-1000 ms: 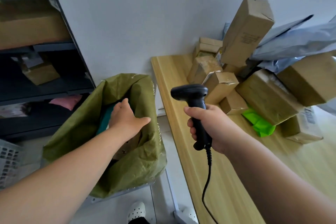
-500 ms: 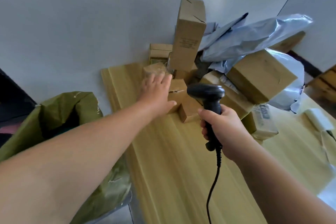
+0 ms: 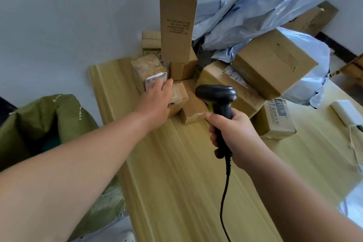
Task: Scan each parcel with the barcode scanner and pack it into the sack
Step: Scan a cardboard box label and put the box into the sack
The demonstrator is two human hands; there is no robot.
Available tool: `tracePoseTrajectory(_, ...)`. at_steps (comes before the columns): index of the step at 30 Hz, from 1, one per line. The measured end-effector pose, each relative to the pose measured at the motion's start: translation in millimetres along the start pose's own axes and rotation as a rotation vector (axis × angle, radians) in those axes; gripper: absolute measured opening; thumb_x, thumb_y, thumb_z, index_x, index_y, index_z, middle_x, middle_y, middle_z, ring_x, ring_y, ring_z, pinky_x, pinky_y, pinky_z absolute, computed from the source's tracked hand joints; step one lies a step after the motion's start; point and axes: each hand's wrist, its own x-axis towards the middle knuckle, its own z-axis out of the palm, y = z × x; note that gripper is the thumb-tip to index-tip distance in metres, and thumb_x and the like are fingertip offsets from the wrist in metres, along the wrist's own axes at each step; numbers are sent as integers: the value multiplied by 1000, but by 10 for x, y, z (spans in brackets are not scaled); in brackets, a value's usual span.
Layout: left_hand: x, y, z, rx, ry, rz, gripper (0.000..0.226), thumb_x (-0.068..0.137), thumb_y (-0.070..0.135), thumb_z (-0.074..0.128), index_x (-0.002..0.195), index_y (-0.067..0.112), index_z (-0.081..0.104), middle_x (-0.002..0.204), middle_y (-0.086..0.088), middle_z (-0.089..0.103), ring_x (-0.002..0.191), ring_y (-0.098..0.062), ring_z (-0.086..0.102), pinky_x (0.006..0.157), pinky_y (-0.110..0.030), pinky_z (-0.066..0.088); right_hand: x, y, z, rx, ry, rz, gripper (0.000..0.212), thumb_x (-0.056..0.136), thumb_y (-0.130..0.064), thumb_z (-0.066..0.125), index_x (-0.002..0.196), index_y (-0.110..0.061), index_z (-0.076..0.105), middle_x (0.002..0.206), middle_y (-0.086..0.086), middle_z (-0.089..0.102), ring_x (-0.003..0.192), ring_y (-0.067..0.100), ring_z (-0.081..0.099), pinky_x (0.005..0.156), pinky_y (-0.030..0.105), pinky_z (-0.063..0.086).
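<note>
wall (image 3: 68, 15) standing white behind | wooden counter (image 3: 176, 182) carrying piled boxes (image 3: 271, 61) at its far end | green sack (image 3: 49, 116) gaping left of it | left hand (image 3: 157, 100) fingers (image 3: 159, 85) lying straight on labelled parcel (image 3: 149, 68) | right hand (image 3: 235, 133) fingers (image 3: 213, 138) curling round scanner (image 3: 218, 94)

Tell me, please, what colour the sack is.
Olive green; the sack shows best in head view.

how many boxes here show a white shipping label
3: the taped box under the left hand, the big box behind the scanner, and the low box further right. More labels may be hidden on other faces.
</note>
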Motion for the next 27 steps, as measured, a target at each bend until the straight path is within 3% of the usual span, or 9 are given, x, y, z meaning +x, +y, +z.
tracePoseTrajectory(5,-335,13,-35,-55,106,119,70,81,12,69,142,11,34,125,-6,34,112,-24,43,90,-28,47,-72,-55,83,98,61,-7,20,91,-22,70,104,-11,60,74,6,60,64,18,60,64,30,57)
tracePoseTrajectory(9,-628,-37,-54,-42,348,321,72,61,0,78,123,11,41,111,-7,34,94,-31,48,67,-44,56,-196,-106,227,150,125,-7,24,89,-27,72,105,-15,60,81,7,63,73,20,63,66,30,57)
tracePoseTrajectory(11,-771,-49,-97,-10,443,411,75,55,-3,77,120,10,41,109,-9,35,94,-30,42,63,-43,55,-285,-132,314,169,131,9,25,88,-33,73,102,-19,59,90,7,66,79,21,64,66,29,56)
tracePoseTrajectory(14,-965,-76,-216,45,523,474,72,57,-3,73,120,11,41,109,-10,35,97,-29,42,66,-43,55,-457,-189,451,181,86,57,33,85,-41,74,105,-20,60,100,8,68,78,20,63,64,28,55)
tracePoseTrajectory(18,-1160,-119,-429,76,571,536,56,69,1,57,121,11,40,109,-10,34,99,-29,42,72,-45,54,-659,-261,615,220,32,71,36,84,-36,77,110,-18,61,99,7,70,74,17,62,60,27,52)
tracePoseTrajectory(21,-1273,-216,-596,75,510,571,61,71,28,67,122,12,38,112,-10,35,103,-27,42,82,-46,53,-769,-316,680,236,23,48,34,85,-28,77,112,-15,60,95,7,70,70,16,60,57,26,49)
tracePoseTrajectory(24,-1411,-222,-782,-59,473,373,74,83,68,46,129,11,34,125,-10,36,113,-26,42,97,-38,45,-860,-364,694,260,35,7,33,85,-25,77,111,-15,60,91,6,71,64,13,60,56,24,50)
tracePoseTrajectory(26,-1456,-164,-940,-377,380,-1,85,82,75,37,139,12,29,139,-7,35,124,-23,41,100,-29,38,-915,-389,696,270,25,-18,34,85,-25,77,112,-14,60,87,5,70,60,12,58,56,25,50)
tracePoseTrajectory(27,-1465,-115,-1043,-611,234,-226,87,81,74,42,142,15,29,143,-4,36,126,-20,41,98,-28,37,-941,-398,702,272,18,-27,34,85,-25,77,112,-14,60,87,5,69,60,12,57,56,25,50)
